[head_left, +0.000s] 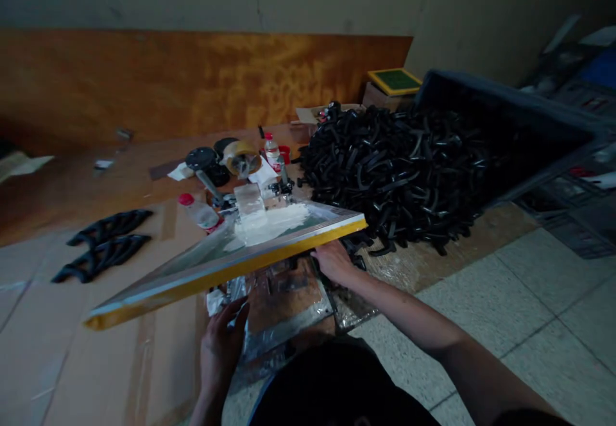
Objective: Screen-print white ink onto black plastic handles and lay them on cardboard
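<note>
Screen frame [226, 265], tilted up with its long yellow edge running lower left to upper right, is hovering over the foil-wrapped base [283, 304] on the table [58, 188]. The right hand [332, 262], the nearer one, is reaching under the frame's right corner; its grip is hidden, so I cannot tell its state. The left hand [221, 342] is resting against the base, grip apart.

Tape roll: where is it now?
Head view, centre-left: the tape roll sits between a black disc and a small bottle, behind the screen frame.

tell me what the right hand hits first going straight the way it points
The right hand would probably meet the yellow-edged screen frame just ahead of its fingers; depth is unclear.
</note>
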Action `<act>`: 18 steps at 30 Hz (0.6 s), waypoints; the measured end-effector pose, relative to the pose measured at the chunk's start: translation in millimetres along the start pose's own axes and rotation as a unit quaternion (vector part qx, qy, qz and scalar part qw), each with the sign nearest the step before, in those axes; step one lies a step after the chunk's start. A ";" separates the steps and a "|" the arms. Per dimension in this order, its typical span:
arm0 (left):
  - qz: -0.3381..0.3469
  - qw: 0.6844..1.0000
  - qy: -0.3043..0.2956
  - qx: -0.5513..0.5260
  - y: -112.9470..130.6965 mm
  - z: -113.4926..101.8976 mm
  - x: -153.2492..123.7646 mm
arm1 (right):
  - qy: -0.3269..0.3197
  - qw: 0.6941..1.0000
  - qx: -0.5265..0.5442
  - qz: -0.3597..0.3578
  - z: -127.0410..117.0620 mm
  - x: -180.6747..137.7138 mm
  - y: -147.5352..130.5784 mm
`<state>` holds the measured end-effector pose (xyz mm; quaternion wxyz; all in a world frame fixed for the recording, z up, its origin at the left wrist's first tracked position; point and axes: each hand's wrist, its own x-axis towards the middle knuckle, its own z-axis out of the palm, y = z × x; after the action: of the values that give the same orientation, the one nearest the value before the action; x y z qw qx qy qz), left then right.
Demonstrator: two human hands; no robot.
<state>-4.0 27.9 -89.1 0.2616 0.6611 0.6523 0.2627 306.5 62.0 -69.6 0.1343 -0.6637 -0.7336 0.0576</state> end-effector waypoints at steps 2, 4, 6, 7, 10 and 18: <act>-0.013 1.000 -0.011 0.009 -1.0 -0.4 -1.3 | 0.043 0.996 -0.069 0.046 -39.9 -1.0 43.3; -0.019 1.000 -0.018 0.016 0.3 -0.2 -2.0 | 0.075 0.989 -0.097 0.084 -79.9 1.7 94.7; -0.014 1.000 -0.022 0.016 3.7 0.7 -1.6 | 0.097 0.976 -0.154 0.120 -112.1 7.5 146.0; -0.011 1.000 -0.022 0.014 6.2 1.3 -1.1 | 0.100 0.968 -0.190 0.133 -123.7 11.0 168.7; -0.001 1.000 -0.017 0.008 15.2 2.2 0.5 | 0.081 0.969 -0.196 0.129 -140.5 21.3 216.0; -0.018 0.997 0.036 -0.065 9.1 -17.7 -2.7 | 0.173 0.971 -0.128 0.103 -121.8 17.5 204.4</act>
<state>-9.7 25.1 -70.0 0.2851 0.6208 0.6548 0.3234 534.2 90.9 -4.6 0.1662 -0.7469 -0.6286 -0.1388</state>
